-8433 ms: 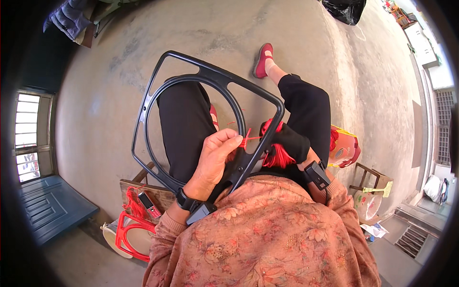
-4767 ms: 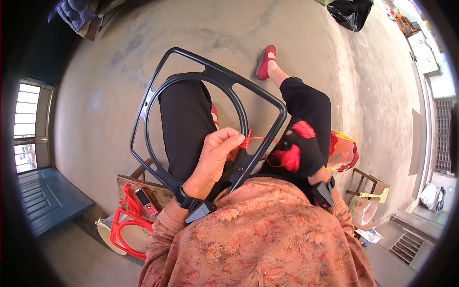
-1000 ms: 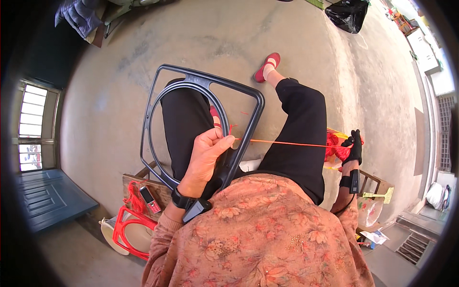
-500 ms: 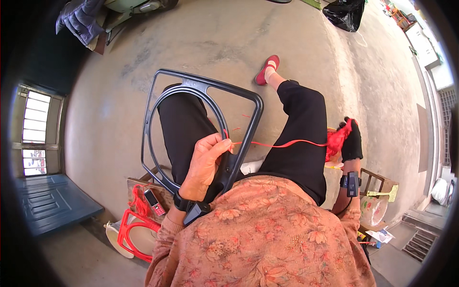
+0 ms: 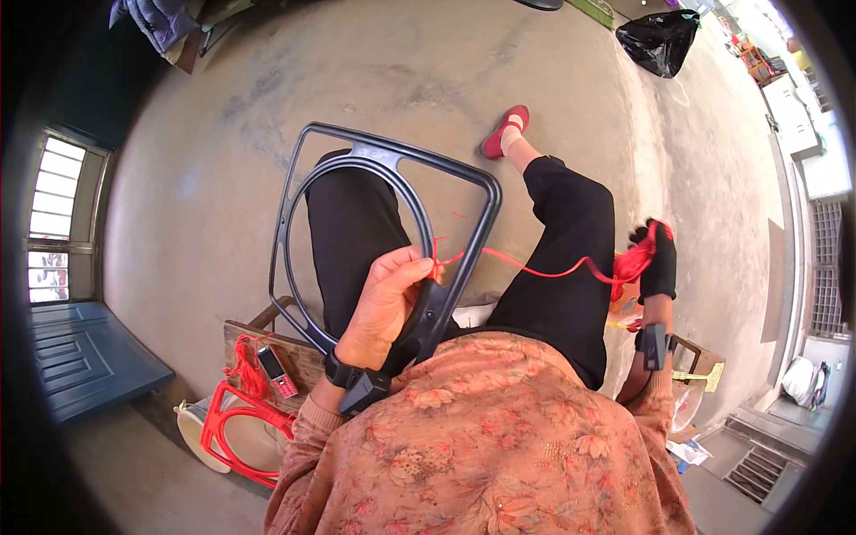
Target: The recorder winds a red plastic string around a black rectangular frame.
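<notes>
In the head view, the left hand (image 5: 388, 290) pinches red cord (image 5: 538, 270) against the black frame (image 5: 379, 152), at its ring; right of the frame, the gloved right hand (image 5: 661, 265) grips a red bundle (image 5: 632, 261). Drawing slack out gently, thumb firm, should prevent slipping.

Two hands show: one bare left hand (image 5: 388, 299), one black-gloved right hand (image 5: 660, 265). Two ring-centred frames are visible, one black plastic frame (image 5: 376, 156) at centre, one red frame (image 5: 214, 428) at lower left; also one keypad phone (image 5: 277, 372), one black plastic bag (image 5: 660, 43).
</notes>
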The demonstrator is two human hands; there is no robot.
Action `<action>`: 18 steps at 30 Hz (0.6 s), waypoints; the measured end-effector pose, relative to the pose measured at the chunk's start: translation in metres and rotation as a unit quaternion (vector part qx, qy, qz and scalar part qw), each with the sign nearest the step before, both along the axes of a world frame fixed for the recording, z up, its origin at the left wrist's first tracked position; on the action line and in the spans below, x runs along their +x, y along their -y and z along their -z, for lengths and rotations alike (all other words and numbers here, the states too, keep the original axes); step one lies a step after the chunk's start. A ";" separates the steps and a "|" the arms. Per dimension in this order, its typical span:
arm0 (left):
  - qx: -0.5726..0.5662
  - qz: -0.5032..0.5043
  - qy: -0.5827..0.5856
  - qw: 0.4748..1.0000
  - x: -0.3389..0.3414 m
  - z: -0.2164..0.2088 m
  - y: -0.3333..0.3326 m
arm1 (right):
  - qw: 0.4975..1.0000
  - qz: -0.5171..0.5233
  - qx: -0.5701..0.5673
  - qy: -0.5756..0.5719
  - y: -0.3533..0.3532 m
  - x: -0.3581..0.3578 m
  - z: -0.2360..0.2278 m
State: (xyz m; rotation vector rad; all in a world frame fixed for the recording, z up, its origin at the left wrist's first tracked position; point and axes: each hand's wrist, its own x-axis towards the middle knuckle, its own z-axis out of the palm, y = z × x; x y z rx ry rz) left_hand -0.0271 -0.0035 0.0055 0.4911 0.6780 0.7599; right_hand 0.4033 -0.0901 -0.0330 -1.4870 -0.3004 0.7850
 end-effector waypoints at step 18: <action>-0.033 0.051 0.031 0.998 0.024 0.010 0.015 | 0.700 -0.489 0.058 -0.518 -0.098 -0.233 -0.039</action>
